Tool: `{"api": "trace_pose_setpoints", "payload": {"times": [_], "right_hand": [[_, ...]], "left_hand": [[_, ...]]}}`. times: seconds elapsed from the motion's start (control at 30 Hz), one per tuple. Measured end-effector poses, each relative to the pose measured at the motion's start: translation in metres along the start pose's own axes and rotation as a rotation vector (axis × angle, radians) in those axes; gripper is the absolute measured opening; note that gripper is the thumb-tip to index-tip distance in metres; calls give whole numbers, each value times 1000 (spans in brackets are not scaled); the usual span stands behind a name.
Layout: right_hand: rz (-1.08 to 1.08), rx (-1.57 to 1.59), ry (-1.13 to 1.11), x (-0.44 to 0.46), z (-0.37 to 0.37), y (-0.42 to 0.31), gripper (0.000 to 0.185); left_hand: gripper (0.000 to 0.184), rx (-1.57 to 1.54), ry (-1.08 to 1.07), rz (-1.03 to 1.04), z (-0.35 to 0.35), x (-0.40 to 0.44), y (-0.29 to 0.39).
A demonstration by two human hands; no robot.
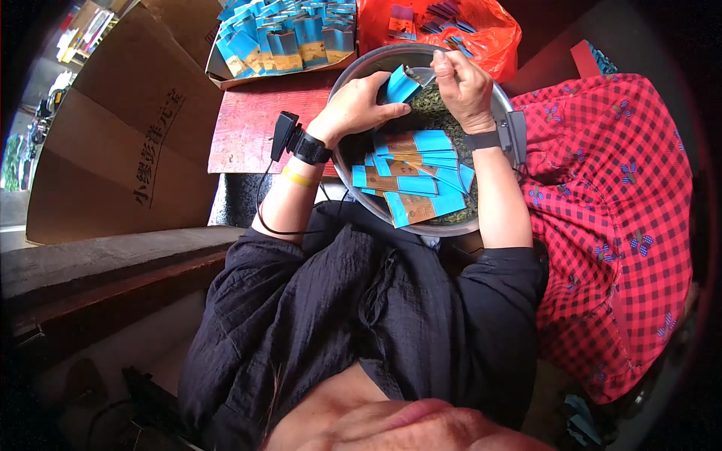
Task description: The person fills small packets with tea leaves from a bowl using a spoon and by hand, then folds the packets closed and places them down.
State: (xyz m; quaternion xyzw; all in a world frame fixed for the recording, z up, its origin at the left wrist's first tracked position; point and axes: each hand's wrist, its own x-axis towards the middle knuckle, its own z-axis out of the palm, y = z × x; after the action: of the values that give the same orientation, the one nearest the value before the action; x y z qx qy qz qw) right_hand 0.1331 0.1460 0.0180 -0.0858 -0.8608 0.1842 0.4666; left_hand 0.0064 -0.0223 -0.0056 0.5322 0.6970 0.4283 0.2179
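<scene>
Over a round metal basin [342, 154], my left hand [357, 105] holds a blue packet [402, 86] between thumb and fingers. Close to its right, my right hand [465, 86] is closed on a utensil, perhaps a spoon [423, 75], whose end is at the packet's opening. Dried green leaves [430, 104] lie in the basin under both hands. Several flat blue and gold packets [414, 177] are heaped on the leaves in the near part of the basin. What is inside the held packet is hidden.
A box of upright blue and gold packets [286, 49] stands on a red wooden table [248, 124]. Behind the basin lies a red plastic bag [492, 34] with more packets. Brown cardboard [124, 128] is at left, red checked cloth [609, 210] at right.
</scene>
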Motion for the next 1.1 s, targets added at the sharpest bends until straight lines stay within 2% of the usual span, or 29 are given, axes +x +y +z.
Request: {"api": "trace_pose_setpoints", "payload": {"times": [0.1, 0.17, 0.43, 0.6, 0.67, 0.7, 0.77, 0.93, 1.03, 1.1], "right_hand": [[-58, -14, -5, 0, 0, -1, 28], [19, -25, -15, 0, -3, 0, 29], [106, -20, 33, 2, -6, 10, 28], [210, 3, -35, 2, -4, 6, 26], [227, 16, -46, 1, -1, 13, 26], [243, 26, -57, 1, -1, 13, 27], [275, 75, -46, 1, -3, 12, 27], [297, 152, 13, 4, -6, 8, 27], [328, 52, -40, 4, -8, 15, 30], [385, -70, -318, 0, -6, 25, 29]], "left_hand": [[50, 23, 5, -4, -1, -1, 2], [49, 13, 11, 15, -1, 0, 1], [51, 41, 17, 22, 0, 0, 0], [51, 11, 8, -2, 1, 0, -3], [51, 140, 87, 135, 2, 1, -7], [51, 139, 85, 136, 2, 1, -5], [53, -20, -12, -40, 0, 0, 0], [53, 36, 12, 1, 0, 0, 0], [53, 43, 18, 14, -1, 0, 0], [52, 61, 19, 17, 0, 0, -1]]}}
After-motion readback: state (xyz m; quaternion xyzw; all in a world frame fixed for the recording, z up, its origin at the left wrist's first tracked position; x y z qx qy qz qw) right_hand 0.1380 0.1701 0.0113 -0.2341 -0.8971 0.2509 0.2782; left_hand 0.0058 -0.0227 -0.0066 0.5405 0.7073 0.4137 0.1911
